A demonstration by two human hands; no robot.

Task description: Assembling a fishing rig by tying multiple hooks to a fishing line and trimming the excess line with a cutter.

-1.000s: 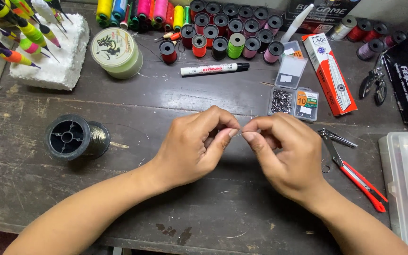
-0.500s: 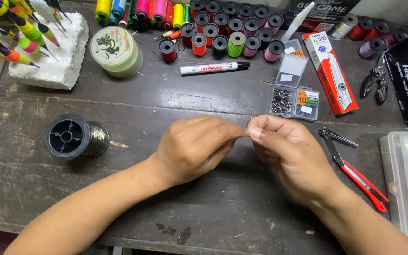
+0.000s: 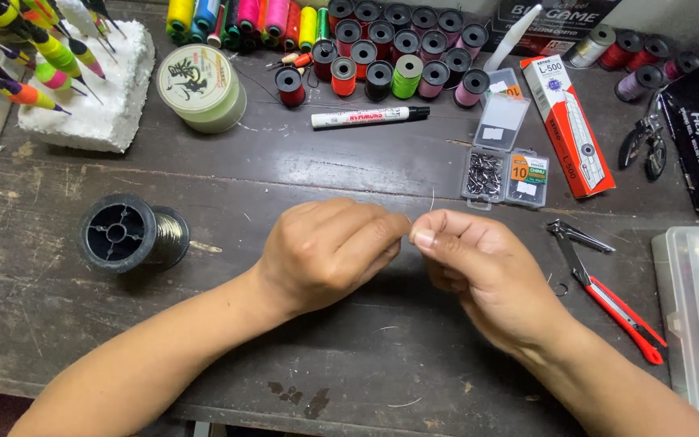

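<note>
A: What's in the hands?

B: A thin line (image 3: 433, 199), barely visible. A short end sticks up above the fingertips, approx. vertical, w/ a slight lean. It sits right where the two hands meet, mid surface, front of centre.

A: Which hand has it?

B: Both pinch at the same spot. Left hand (image 3: 329, 252) is curled, knuckles up, fingertips pointing right. Right hand (image 3: 479, 271) is closed too, thumb and forefinger pressed together, tips pointing left. Tips touch or nearly so; can't tell which one grips the line harder. Anything tiny between them, e.g. a hook, is hidden.

A: Line's axis?

B: The free end runs upward, away from the person. Rest of it I can't trace. Neither hand is nearer, since it's at their joint.

A: Around them?

B: Left of the left hand, well apart: black spool (image 3: 129, 234) lying on its side. Beyond the hands: small clear box of hooks (image 3: 503, 174), lid open, closer to the right hand. Right of that hand: nail clipper (image 3: 578, 236) and red-handled cutter (image 3: 618, 307), just beside each other. Far edge: white marker (image 3: 370, 117), rows of thread spools (image 3: 390, 61), round pale-green line reel (image 3: 202, 87), foam block (image 3: 91, 105) stuck w/ bright floats. Clear bin (image 3: 693, 316) at far right. Surface (image 3: 228, 186) is dark, worn wood.
</note>
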